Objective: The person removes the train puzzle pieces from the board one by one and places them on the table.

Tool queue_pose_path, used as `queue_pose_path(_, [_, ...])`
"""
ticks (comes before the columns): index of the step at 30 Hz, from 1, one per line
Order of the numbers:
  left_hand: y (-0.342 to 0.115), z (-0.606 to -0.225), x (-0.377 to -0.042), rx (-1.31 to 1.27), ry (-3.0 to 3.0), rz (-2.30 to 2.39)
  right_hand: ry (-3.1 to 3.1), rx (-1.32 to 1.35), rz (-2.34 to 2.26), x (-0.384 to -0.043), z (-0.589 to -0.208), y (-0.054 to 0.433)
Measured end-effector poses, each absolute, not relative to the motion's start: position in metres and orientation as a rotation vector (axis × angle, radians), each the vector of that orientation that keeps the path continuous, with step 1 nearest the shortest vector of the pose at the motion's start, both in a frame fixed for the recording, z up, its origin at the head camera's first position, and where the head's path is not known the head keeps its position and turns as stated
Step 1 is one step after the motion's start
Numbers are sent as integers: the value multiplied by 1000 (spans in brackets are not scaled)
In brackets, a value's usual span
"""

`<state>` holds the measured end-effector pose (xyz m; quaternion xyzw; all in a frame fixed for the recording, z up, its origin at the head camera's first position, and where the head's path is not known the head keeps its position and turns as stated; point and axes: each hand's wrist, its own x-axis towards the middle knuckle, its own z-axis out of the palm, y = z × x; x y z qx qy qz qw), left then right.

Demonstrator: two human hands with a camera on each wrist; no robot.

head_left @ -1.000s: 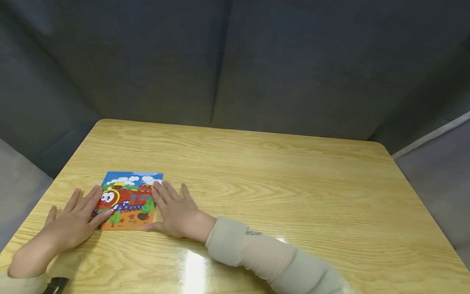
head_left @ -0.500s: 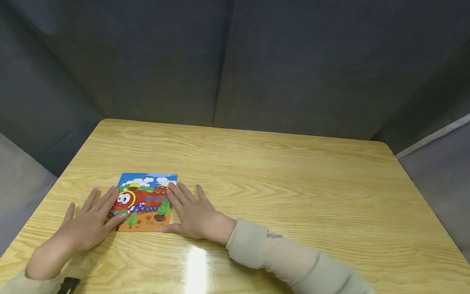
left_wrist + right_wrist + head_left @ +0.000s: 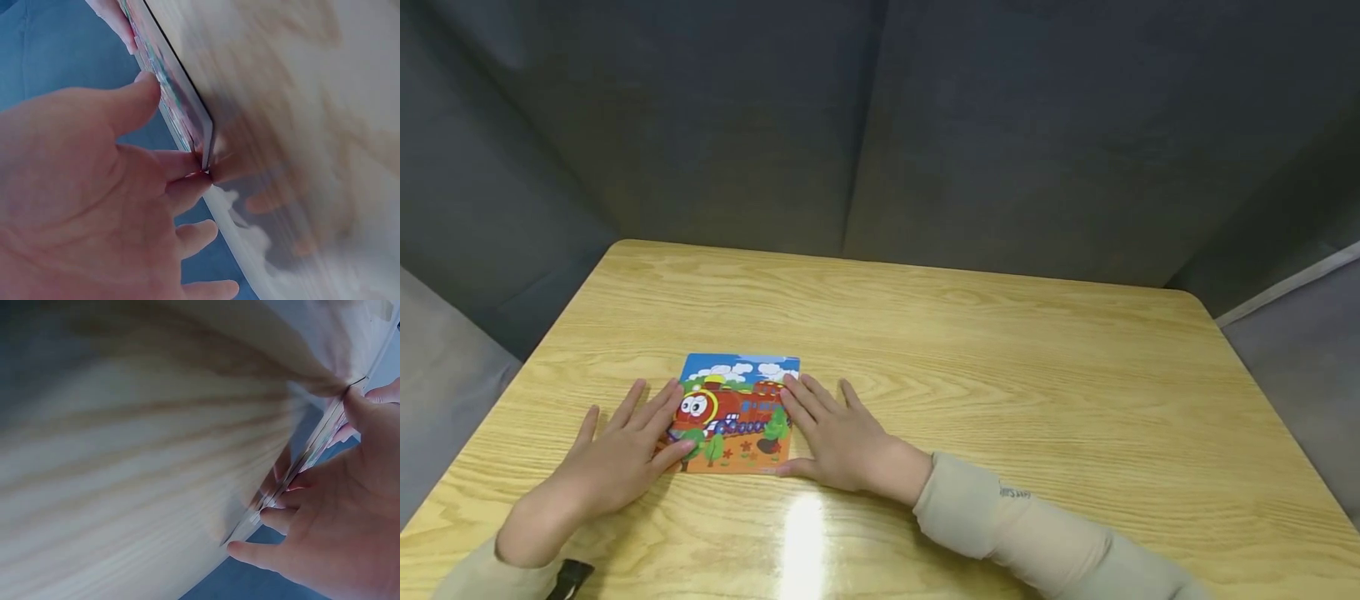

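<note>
A thin square board printed with a cartoon red train, clouds and trees lies flat on the wooden table. My left hand rests at its left side, fingers spread, the thumb over the lower left part of the picture. Opposite it, my right hand touches the right edge with straight fingers, its thumb near the lower right corner. In the left wrist view, fingertips meet the corner of the board. The right wrist view has the right fingers along the board's edge.
The wood-grain table stretches far to the right, with rounded back corners. Dark grey curtains hang behind and at both sides. A bright reflection shines on the tabletop near the front. A black strap sits by the left sleeve.
Both hands have slid the train board to the right across the table, keeping their places on its two sides. The board stays flat.
</note>
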<state>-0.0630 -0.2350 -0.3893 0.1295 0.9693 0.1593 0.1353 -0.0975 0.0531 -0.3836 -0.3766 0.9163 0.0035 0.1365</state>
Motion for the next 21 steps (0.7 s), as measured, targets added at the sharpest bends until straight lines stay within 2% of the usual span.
queue_pose_path(21, [-196, -379, -61, 536, 2804, 432, 2642, -1124, -169, -88, -384, 111])
